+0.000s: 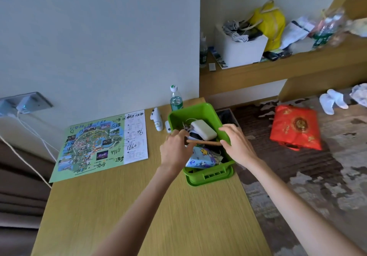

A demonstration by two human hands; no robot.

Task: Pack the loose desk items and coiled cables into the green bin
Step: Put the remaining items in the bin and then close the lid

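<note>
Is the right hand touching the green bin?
Touching. The head view shows the right hand resting on the right rim of the green bin, fingers overlapping its edge with no gap.

Two bare forearms, left hand point(174, 148), right hand point(237, 144), no sleeves

Counted in view are two hands point(174, 148) point(235, 144), one green bin point(200, 110), one water bottle point(175, 98), one map sheet point(99, 144), one red bag point(296, 128) and two white slippers point(333, 100).
</note>
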